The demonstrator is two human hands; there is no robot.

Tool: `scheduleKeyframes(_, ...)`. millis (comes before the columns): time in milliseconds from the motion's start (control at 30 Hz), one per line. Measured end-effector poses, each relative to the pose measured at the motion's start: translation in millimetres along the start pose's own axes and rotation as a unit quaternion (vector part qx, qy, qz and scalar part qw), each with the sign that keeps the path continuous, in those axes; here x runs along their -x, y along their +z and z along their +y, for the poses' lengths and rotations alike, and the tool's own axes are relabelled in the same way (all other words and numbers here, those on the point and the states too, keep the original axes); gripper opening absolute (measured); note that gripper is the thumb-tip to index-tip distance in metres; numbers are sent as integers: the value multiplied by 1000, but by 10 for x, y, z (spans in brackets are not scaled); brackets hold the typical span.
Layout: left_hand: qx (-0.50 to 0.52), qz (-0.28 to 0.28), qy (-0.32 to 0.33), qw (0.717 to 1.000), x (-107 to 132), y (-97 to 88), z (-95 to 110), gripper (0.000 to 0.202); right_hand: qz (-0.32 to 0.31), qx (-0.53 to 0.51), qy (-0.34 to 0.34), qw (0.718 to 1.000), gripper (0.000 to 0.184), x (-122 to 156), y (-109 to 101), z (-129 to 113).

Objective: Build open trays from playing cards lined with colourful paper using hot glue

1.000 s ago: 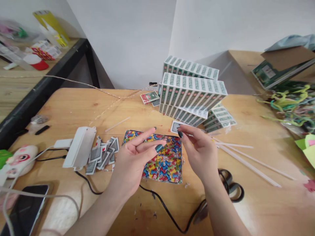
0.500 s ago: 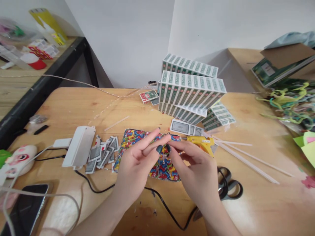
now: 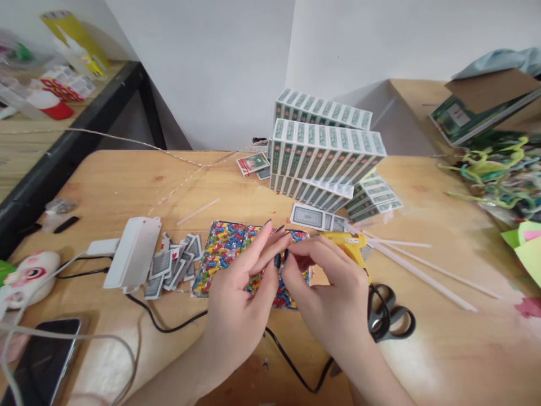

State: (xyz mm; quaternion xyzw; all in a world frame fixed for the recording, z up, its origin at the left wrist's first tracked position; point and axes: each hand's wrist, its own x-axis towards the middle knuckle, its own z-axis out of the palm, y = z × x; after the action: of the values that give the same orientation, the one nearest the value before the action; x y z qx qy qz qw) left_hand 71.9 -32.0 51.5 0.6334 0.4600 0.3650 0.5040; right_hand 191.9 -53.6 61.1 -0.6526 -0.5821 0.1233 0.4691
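My left hand (image 3: 239, 299) and my right hand (image 3: 332, 290) meet fingertip to fingertip over a bright, multicoloured patterned panel (image 3: 222, 248) that lies flat on the table. Thumb and fingers are pinched on each side. Whatever sits between them is too small or too hidden to make out. A yellow glue gun (image 3: 349, 242) lies just beyond my right hand, partly covered by it. Black-handled scissors (image 3: 395, 321) rest to the right of my right wrist. To the left of the panel is a loose heap of small cut playing cards (image 3: 173, 268).
Stacked card boxes (image 3: 327, 155) stand at the back, with grey-backed cards (image 3: 308, 216) before them. Clear glue sticks (image 3: 426, 277) lie at right. A white box-shaped device (image 3: 134, 254), its black cable (image 3: 164, 327) and a phone (image 3: 44, 361) occupy the left side.
Both hands stay together over the panel, with small finger movements. The left fingers are bunched a little closer to the right fingertips. The view has shifted slightly.
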Motion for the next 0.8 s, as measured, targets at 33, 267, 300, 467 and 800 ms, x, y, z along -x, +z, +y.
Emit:
scheduleKeyframes(33, 1, -3, -1, 1000, -2, 0, -1, 48, -3, -3, 1, 1000, 11, -2, -3, 2)
scheduleKeyframes(267, 0, -10, 16, 1000, 16, 5, -27, 49, -38, -58, 48, 996, 12, -7, -64, 3)
scheduleKeyframes(300, 6, -14, 15, 1000, 18, 8, -35, 50, -46, -75, 57, 995, 12, -7, -79, -1)
scheduleKeyframes(467, 140, -44, -96, 985, -17, 6, -68, 46, -68, -184, 101, 975, 12, -19, -141, 9)
scheduleKeyframes(800, 425, -42, -224, 876, -92, -26, 11, 34, 105, -185, 194, 958, 17, -174, -179, 219)
